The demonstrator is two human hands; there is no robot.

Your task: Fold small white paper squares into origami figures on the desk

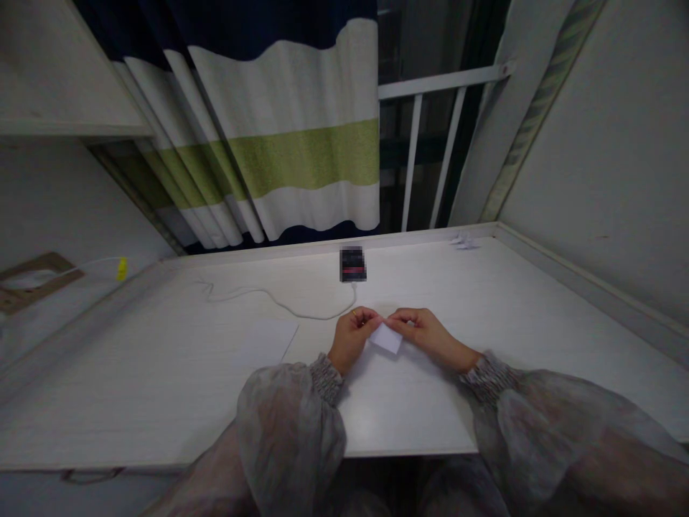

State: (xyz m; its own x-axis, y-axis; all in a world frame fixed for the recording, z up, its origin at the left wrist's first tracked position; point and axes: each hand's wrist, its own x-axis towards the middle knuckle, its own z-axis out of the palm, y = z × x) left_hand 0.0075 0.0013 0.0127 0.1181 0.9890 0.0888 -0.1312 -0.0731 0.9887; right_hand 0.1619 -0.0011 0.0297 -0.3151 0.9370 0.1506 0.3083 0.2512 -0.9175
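A small folded piece of white paper (386, 339) is held between both hands, a little above the white desk (409, 424). My left hand (352, 334) pinches its upper left edge between thumb and fingers, and a ring shows on one finger. From the other side, my right hand (425, 334) grips the paper's upper right edge, close to the left fingertips. The paper hangs tilted, its lower corner pointing down toward the desk edge. A flat white sheet (266, 341) lies on the desk to the left of my left hand.
Beyond the hands stands a dark, blurred phone-like device (352, 264) with a white cable (301, 314) running left. Crumpled or folded paper (463, 242) lies at the back right corner. A striped curtain (306, 158) and a white railing (446, 82) are behind the desk.
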